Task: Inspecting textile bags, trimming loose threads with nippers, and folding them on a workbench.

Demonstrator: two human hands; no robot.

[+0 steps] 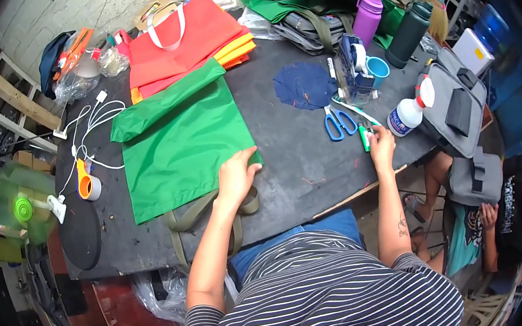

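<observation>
1. One dark work table [299, 159] fills the middle of the view, and everything below lies on it or beside it.
2. Green fabric [176, 140], a large thin sheet with its upper edge folded over, lies flat on the left half of the table. It looks light, limp and rather slick, so I judge it would slide and crumple if pushed; a pinch at a corner or along the folded edge should hold it best.
3. Red and orange bags [188, 43] sit stacked behind the green sheet, and more green cloth is piled at the far edge.
4. An olive strap [193, 218] pokes out from under the sheet's near edge and hangs off the table.
5. The left hand [235, 175] rests palm down, fingers spread, on the sheet's lower right corner, pinning it and gripping nothing.
6. The right hand [381, 147] is at the table's right edge with its fingers closed lightly round a small green pen-like tool [364, 137]. That tool looks stiff and light, and easy to hold at mid-length.
7. Blue-handled scissors [338, 122] lie just left of that hand, with a white squeeze bottle [409, 112] just to its right.
8. Another person sits below the table's right end.
</observation>
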